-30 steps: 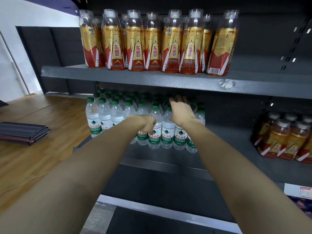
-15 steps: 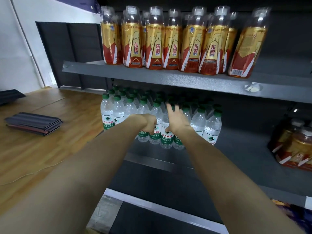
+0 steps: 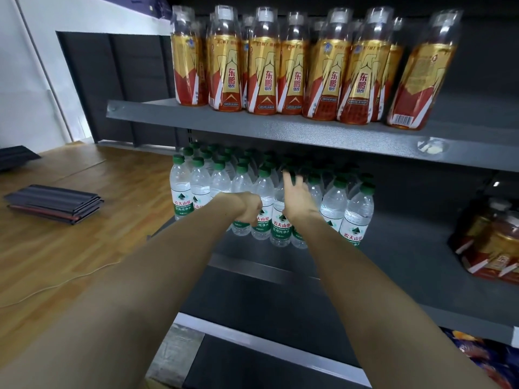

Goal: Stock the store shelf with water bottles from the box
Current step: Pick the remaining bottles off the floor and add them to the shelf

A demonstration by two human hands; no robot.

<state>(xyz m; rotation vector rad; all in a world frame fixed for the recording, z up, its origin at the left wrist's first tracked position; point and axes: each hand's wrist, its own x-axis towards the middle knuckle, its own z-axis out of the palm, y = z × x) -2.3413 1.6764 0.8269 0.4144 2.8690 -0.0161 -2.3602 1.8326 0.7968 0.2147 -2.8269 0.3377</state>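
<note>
Basically, the left hand (image 3: 248,206) was curled around a front-row water bottle (image 3: 242,192) on the middle shelf (image 3: 407,256), though what the fingers actually gripped was hidden. Just right of it, the right hand (image 3: 296,197) had straight, spread fingers against the neighbouring water bottles (image 3: 334,200), holding none.

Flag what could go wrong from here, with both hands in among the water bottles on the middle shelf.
1. The water bottles stand tightly packed near the middle shelf front; a nudge from the left hand gripping a front bottle could topple neighbours off the edge.
2. The right hand reaches with spread fingers over the caps under the upper shelf; it might knock rear bottles over.
</note>
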